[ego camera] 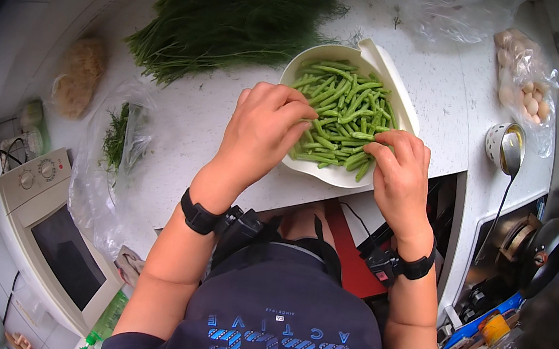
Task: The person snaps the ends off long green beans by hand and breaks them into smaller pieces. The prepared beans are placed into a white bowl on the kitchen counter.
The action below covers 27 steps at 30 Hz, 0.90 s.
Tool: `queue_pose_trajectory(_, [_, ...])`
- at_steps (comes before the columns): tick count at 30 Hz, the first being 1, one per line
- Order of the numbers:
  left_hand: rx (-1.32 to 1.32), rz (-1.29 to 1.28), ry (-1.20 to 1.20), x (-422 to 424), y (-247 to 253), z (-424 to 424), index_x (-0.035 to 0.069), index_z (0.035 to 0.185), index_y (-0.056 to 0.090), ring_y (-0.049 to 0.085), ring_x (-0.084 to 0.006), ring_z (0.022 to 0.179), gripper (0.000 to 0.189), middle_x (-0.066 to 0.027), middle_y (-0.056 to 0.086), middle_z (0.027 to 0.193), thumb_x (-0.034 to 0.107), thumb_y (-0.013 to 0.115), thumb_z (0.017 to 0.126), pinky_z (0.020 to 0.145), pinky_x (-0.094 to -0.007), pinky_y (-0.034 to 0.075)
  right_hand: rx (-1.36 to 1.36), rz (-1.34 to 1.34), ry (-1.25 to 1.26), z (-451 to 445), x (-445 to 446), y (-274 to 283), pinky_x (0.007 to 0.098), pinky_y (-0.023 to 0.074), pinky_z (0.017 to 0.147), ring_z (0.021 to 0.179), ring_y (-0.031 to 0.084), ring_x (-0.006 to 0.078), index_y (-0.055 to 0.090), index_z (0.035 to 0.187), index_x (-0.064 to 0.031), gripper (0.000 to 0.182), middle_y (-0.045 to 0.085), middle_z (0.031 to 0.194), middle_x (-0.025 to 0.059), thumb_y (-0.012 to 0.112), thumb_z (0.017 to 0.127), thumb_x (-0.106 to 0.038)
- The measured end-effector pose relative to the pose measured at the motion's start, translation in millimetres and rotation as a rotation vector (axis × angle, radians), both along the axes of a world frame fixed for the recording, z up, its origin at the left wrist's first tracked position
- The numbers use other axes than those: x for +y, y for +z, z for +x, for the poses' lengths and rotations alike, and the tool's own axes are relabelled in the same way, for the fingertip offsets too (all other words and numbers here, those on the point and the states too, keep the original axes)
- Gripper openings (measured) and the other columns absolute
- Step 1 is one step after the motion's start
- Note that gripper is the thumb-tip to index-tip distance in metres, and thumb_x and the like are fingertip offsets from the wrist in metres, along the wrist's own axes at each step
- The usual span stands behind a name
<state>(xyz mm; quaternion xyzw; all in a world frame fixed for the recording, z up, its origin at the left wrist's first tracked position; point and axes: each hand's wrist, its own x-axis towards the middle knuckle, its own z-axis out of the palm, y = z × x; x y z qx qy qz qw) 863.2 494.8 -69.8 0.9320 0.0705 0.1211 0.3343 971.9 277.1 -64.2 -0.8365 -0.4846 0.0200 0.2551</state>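
Note:
A white plastic basin (411, 116) with a raised handle-like edge stands on the counter, holding many cut green beans (349, 103). My left hand (268, 125) reaches over the basin's left side. Its fingertips are bunched above the beans, and whether anything sits between them is hidden. On the right side, my right hand (405, 159) has thumb and forefinger at the end of one green bean (362, 136), pinching it just above the others. Both wrists wear black straps with small devices.
Behind the basin lies a large heap of feathery dill-like greens (245, 13). A clear bag with greens (115, 147) and a microwave oven (53, 231) are at left. Bagged eggs (533, 100), a cup (495, 147) with a ladle (510, 152) across it, and a stove with a black pan (548, 258) are at right.

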Motion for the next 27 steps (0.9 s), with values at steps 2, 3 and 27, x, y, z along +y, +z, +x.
queue_pose_trajectory(2, [-0.002, 0.043, 0.032, -1, -1, 4, 0.012, 0.091, 0.068, 0.054, -0.0252, 0.095, 0.019, -0.0025, 0.062, 0.100, 0.006, 0.071, 0.074, 0.084, -0.0375, 0.041, 0.049, 0.017, -0.007, 4, 4, 3, 0.0382, 0.0405, 0.084, 0.102, 0.054, 0.0282, 0.064, 0.093, -0.0060, 0.029, 0.060, 0.101, 0.0071, 0.058, 0.067, 0.006])
queue_pose_trajectory(3, [0.000, 0.064, 0.044, -2, -2, 5, 0.012, 0.091, 0.068, 0.053, -0.0255, 0.096, 0.019, -0.0024, 0.062, 0.101, 0.006, 0.072, 0.074, 0.084, -0.0382, 0.041, 0.053, 0.030, -0.016, 4, 7, 3, 0.0386, 0.0403, 0.085, 0.103, 0.054, 0.0284, 0.064, 0.093, -0.0060, 0.029, 0.060, 0.103, 0.0074, 0.058, 0.067, 0.006])
queue_pose_trajectory(27, [0.019, 0.199, 0.042, -8, -23, 21, 0.015, 0.081, 0.067, 0.034, -0.0357, 0.134, 0.016, -0.0045, 0.054, 0.127, 0.005, 0.072, 0.070, 0.109, -0.0551, 0.023, -0.007, -0.002, -0.015, 10, 24, -7, 0.0433, 0.0380, 0.094, 0.114, 0.053, 0.0317, 0.062, 0.087, -0.0052, 0.024, 0.060, 0.109, 0.0105, 0.060, 0.066, 0.006])
